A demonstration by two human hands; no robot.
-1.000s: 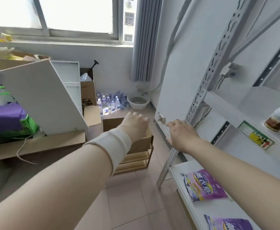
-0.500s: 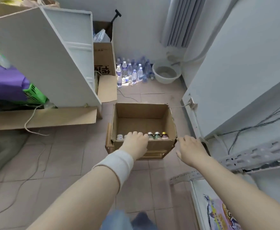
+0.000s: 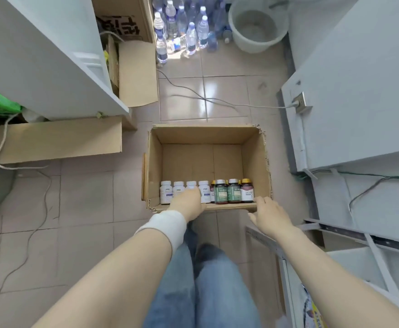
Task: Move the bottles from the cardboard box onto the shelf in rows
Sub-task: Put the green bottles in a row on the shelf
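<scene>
Tiled floor (image 3: 87, 209) fills your view, which has tipped down since a moment ago. The cardboard box (image 3: 154, 162) now shows its bottles (image 3: 221, 192) in a row along the near wall. Your left hand (image 3: 189, 202) lies over the white ones; whether it grips is hidden. Your right hand (image 3: 268, 215) hovers loose-fingered at the near right corner.

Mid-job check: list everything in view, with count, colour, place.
Open brown cardboard box: one, brown, floor centre.
White plastic bottles: four, white, box's near wall, left side.
Green-labelled dark bottles: two, green, right of white ones.
Gold-capped red-labelled bottles: at least two, red, either side of green pair.
Clear plastic water bottles: many, clear, floor beyond.
Round white basin: one, white, beside them.
White cable: one, white, across tiles.
Left hand: white wrist wrap, at white bottles; grip hidden.
Right hand: open, at box's near rim.
</scene>
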